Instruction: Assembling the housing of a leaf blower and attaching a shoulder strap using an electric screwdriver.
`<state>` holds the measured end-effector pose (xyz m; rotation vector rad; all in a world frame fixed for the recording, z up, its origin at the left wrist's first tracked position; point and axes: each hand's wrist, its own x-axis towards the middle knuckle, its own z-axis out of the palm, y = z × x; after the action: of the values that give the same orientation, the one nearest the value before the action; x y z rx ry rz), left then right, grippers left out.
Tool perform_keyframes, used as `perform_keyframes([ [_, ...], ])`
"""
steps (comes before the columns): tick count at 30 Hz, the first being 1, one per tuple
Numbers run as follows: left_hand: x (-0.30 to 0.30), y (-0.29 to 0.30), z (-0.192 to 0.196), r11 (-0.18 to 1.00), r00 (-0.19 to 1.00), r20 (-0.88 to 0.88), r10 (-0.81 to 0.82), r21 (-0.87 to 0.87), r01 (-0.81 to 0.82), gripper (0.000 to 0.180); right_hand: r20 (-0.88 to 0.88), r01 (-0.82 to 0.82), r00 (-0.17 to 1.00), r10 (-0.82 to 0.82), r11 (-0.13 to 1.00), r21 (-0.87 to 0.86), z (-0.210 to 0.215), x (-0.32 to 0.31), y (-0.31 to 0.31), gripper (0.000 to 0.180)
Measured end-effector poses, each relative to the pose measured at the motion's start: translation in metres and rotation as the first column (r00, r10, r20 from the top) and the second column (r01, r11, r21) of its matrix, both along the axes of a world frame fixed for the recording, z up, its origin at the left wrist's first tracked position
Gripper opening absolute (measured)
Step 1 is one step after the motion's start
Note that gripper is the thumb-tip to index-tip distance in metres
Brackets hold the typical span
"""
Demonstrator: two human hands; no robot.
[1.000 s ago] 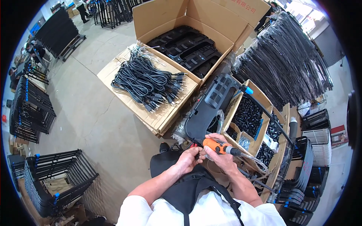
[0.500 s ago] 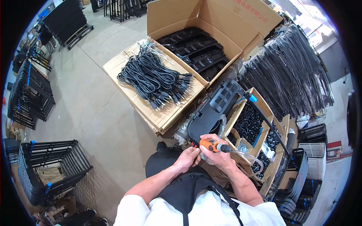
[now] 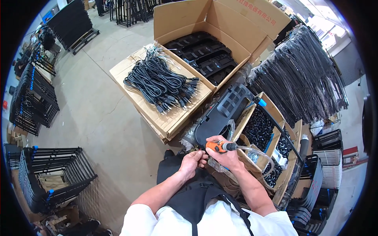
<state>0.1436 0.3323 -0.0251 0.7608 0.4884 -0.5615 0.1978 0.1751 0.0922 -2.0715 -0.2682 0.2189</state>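
My right hand (image 3: 225,157) is wrapped around an orange air screwdriver (image 3: 215,147) with a black end and a clear hose. The tool's tip points down-left and is hidden behind my fingers. Close beside it, the fingers of my left hand (image 3: 193,162) are pinched together near the tip; what they hold is too small to make out. Just beyond both hands lies a long black plastic housing (image 3: 212,122) with a vented raised block at its far end. My hands are at its near, rounded end.
Coiled black power cords (image 3: 157,80) lie on a flat carton (image 3: 122,70) ahead. Behind it an open cardboard box (image 3: 179,19) contains black plastic parts. At right stands a divided wooden tray (image 3: 271,100) of small black parts, crossed by a black tube (image 3: 281,131). Stacked frames (image 3: 59,169) stand left.
My right hand has shifted slightly left and up with the screwdriver, which is tilted differently. My left hand has moved slightly left, its fingers less tucked against the tool. The view has shifted a little.
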Motion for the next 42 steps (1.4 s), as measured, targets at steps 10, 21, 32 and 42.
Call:
perform_keyframes([
  [10, -0.003, -0.015, -0.012, 0.981, 0.976, -0.144, 0.164, -0.083, -0.177, 0.026, -0.044, -0.145, 0.988, 0.151, 0.982, 0.118, -0.006, 0.008, -0.007, 0.05],
  [21, 0.042, 0.002, 0.002, 0.945, 0.959, -0.218, 0.179, -0.234, -0.23, 0.024, 0.022, -0.026, 1.0, 0.02, 0.942, 0.336, 0.041, 0.024, -0.009, 0.05],
  [32, 0.099, 0.018, 0.011, 0.882, 0.964, -0.263, -0.038, -0.463, -0.091, 0.025, -0.016, 0.137, 0.99, -0.139, 0.943, 0.304, 0.035, 0.03, 0.001, 0.048],
  [42, 0.109, 0.019, 0.008, 0.894, 0.97, -0.21, -0.122, -0.448, 0.016, 0.037, -0.069, 0.234, 0.972, -0.224, 0.946, 0.226, 0.029, 0.053, 0.021, 0.047],
])
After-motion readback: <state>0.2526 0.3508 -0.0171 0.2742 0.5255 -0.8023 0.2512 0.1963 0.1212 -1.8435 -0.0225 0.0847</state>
